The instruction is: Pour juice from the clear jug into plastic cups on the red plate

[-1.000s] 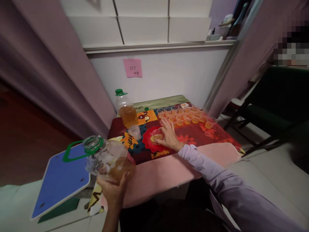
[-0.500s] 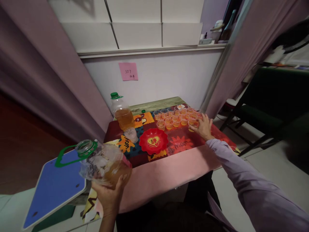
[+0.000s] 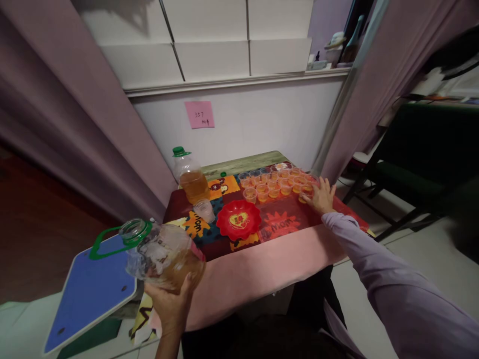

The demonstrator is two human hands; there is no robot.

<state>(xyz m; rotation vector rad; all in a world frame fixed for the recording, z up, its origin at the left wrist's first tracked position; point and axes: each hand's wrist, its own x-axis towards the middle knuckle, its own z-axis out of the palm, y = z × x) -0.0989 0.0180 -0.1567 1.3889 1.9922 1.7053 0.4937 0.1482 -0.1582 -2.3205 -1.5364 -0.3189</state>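
Note:
A big clear plastic jug (image 3: 164,254) with a green collar and handle leans to the left, some amber liquid inside. Wrapped around its lower side is my left hand (image 3: 170,301). On the table's right side, my right hand (image 3: 322,197) has its thumb and fingers at a small clear plastic cup (image 3: 306,191) holding amber liquid. That cup stands at the right end of the front row of similar filled cups (image 3: 274,187); the fingers partly cover it.
A second jug (image 3: 194,185) with a green cap stands at the table's back left. Before it lie a stack of clear cups (image 3: 204,211) and a red scalloped plate (image 3: 238,222). A small green cap (image 3: 223,174) lies behind. Left is a blue board (image 3: 93,284).
My right hand has shifted slightly right with the cup, which now sits closer to the row's right end. The jug in my left hand stays almost the same.

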